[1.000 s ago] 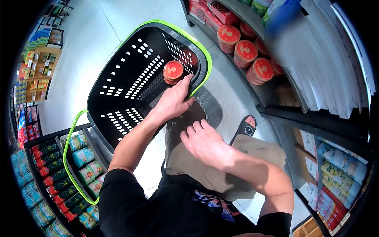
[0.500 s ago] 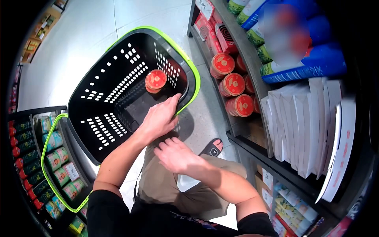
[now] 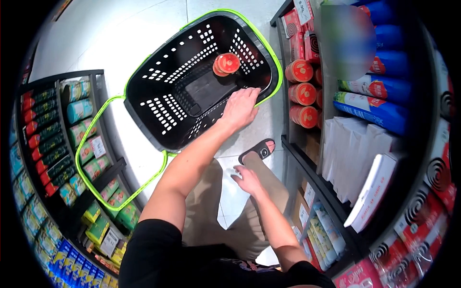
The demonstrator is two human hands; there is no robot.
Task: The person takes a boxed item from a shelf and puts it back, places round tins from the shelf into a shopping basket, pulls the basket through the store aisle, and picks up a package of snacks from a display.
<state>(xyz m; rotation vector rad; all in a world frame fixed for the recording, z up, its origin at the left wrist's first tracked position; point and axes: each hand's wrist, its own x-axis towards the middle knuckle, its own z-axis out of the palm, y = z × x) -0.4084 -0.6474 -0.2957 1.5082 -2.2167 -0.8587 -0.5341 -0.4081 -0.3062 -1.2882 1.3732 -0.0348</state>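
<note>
Pale, shiny floor tiles (image 3: 110,29) lie around the big black basket (image 3: 206,89). To the left of the basket is a rack (image 3: 96,74) full of small packs. Just to the right of the basket is a shelf (image 3: 326,187) with more red tubs (image 3: 302,71), fat blue bags (image 3: 377,109) and a row of white flat things (image 3: 350,149).

Inside the basket, a little stack of red tubs (image 3: 226,63) stands in the far right corner. I can't tell how many there are.

The basket's mouth faces up. Its long way slants from near left to far right. The green handle (image 3: 87,163) flops out past its left end.

On the basket's near rim, the left hand (image 3: 239,108) grips, fingers over the edge and thumb outside. Nearer the body than the basket, the right hand (image 3: 248,181) holds nothing, its fingers loose and a bit bent, above the legs.
</note>
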